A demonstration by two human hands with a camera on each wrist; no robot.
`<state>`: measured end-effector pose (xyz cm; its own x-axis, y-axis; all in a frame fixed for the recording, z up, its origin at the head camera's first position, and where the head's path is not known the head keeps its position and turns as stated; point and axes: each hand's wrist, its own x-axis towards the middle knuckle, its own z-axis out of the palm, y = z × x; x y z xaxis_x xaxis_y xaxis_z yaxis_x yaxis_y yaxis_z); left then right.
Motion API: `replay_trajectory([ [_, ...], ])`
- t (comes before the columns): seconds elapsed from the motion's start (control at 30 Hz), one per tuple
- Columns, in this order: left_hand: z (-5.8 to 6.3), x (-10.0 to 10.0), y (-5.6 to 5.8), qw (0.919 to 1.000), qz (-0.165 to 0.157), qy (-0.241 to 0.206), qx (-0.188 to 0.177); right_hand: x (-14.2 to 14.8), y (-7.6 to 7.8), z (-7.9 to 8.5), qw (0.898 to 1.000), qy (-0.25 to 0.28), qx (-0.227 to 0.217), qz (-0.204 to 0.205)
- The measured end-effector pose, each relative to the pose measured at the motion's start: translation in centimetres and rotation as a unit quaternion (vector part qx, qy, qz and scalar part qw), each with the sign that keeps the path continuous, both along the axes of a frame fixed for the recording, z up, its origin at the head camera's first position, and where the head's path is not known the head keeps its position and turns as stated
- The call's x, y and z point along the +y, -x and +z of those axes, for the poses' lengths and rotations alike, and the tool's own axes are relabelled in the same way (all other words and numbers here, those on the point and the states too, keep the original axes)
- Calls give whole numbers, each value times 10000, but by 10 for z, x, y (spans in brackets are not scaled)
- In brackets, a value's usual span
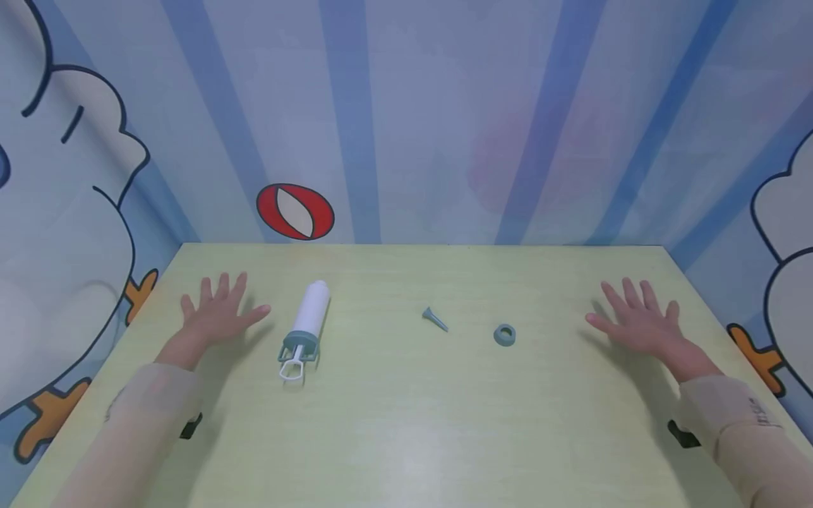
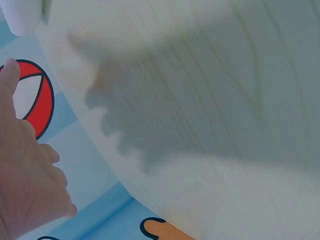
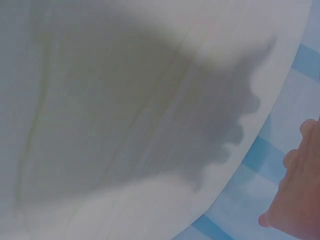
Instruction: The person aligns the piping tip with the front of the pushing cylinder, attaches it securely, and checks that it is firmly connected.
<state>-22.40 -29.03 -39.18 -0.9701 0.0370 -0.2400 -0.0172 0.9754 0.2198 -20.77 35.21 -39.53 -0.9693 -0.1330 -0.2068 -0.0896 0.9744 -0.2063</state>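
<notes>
My left hand hovers over the left of the table, fingers spread and holding nothing. Nearest to it lies a white icing syringe with a grey-blue collar and a white loop handle towards me; part of its white barrel shows in the left wrist view. Near the middle is a small grey-blue cone-shaped nozzle, and to its right a grey-blue ring. On the far right my right hand is spread too, with nothing in it. Both hands cast shadows on the tabletop.
The pale wooden table ends at a blue striped backdrop along its far edge. Printed panels with cartoon figures flank both sides, and a red and white ball is printed on the back.
</notes>
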Motion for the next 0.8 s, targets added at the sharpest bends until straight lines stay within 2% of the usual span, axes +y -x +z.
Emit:
replay_trajectory([
  [0.33,10,25,-1,9998,-196,12,91,-11,-2,2,9996,131,170,160],
  [0.8,19,63,3,9983,-530,153,213,-26,0,4,9987,83,362,337],
])
